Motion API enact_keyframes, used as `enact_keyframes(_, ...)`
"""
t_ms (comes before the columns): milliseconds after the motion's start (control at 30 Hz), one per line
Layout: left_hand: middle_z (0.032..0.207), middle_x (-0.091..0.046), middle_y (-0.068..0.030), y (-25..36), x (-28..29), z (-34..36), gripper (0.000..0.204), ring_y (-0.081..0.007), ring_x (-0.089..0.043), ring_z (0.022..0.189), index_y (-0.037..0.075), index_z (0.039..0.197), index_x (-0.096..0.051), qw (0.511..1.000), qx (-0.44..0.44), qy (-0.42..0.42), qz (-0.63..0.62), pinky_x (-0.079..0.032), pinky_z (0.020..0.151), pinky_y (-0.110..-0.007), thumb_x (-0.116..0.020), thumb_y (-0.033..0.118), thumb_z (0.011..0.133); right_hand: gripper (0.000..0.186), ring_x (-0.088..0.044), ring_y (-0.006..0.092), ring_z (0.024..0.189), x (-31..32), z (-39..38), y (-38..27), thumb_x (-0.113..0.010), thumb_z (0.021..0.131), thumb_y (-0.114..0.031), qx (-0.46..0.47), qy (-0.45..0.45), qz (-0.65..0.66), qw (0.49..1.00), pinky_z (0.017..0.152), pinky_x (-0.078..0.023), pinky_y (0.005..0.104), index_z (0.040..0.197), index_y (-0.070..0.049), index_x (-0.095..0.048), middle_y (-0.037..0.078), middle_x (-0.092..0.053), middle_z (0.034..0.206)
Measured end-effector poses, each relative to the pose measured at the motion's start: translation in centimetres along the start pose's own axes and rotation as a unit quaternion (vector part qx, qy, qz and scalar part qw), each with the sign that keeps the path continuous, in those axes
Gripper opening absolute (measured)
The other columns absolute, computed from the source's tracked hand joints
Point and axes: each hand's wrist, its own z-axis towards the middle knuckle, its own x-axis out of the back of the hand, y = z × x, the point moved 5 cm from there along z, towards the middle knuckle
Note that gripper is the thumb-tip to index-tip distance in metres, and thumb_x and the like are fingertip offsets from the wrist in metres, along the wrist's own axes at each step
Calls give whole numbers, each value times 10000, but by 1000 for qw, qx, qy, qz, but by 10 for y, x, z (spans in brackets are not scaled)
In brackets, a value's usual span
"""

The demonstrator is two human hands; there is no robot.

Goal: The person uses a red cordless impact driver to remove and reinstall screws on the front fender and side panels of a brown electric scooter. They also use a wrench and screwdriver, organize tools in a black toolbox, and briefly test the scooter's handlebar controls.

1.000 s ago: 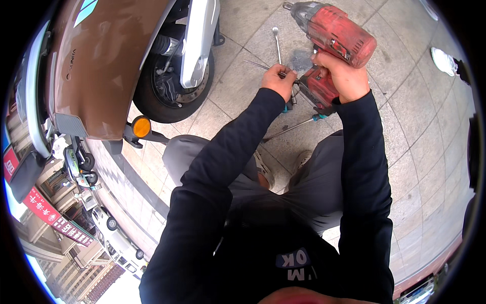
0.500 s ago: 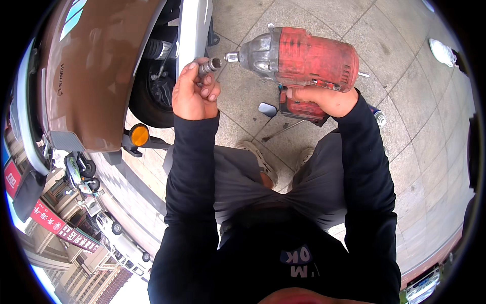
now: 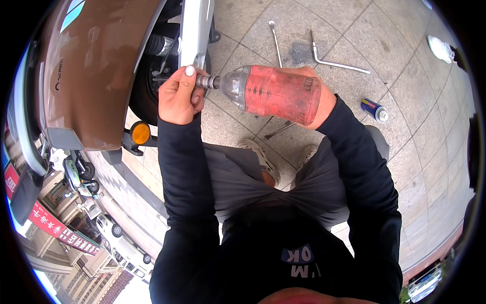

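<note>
My right hand (image 3: 326, 104) is wrapped round the grip of a red and grey impact wrench (image 3: 283, 95), whose body hides most of the fingers and the handle. The wrench lies level, its nose to the left. A metal socket (image 3: 206, 81) sits at the nose, in line with the drive. Thumb and fingers of my left hand (image 3: 179, 96) are closed round the socket's outer end. Just beyond that hand are the wheel (image 3: 147, 104) and silver fork cover (image 3: 195, 35) of a brown scooter (image 3: 96, 76).
On the paving lie a ring-ended wrench (image 3: 276, 43), a bent metal bar (image 3: 339, 65) and a blue spray can (image 3: 374, 110). Another tool (image 3: 278, 131) lies partly under the impact wrench. An orange reflector (image 3: 140, 133) juts from the scooter. A white shoe (image 3: 442, 50) shows at far right.
The impact wrench has come left and down, turning its top toward me. The socket, apart from the drive before, now meets it. My left hand has shifted slightly left and down.
</note>
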Motion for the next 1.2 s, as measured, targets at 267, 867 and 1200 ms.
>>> enact_keyframes(267, 588, -453, 32, -9, 9, -6, 345, -22, -342, 456, 19, 901, -638, 992, 69, -18, 106, -275, 417, -193, -576, 340, 1008, 382, -604, 254, 741, -10, 2, -23, -689, 761, -154, 179, 70, -433, 880, 667, -480, 360, 1140, -115, -659, 53, -594, 812)
enact_keyframes(867, 1260, -487, -210, -35, 42, 21, 397, -407, -512, 1238, -22, 1325, -417, 877, 43, 128, -462, -453, 1065, -515, -495, 152, 978, 130, -574, 100, 706, 11, -8, 17, -680, 848, -67, -167, 69, 184, 966, 651, -463, 267, 967, -18, -663, 14, -629, 771)
enact_keyframes(1200, 1320, -518, -266, -20, 48, 26, 265, -393, -540, 1244, -44, 1246, -431, 910, -101, 153, -372, -470, 1072, -475, -403, 107, 1030, 284, -671, 170, 917, 24, -33, 9, -725, 829, -59, -115, 66, 65, 989, 819, -531, 315, 1110, -40, -683, 56, -719, 1005)
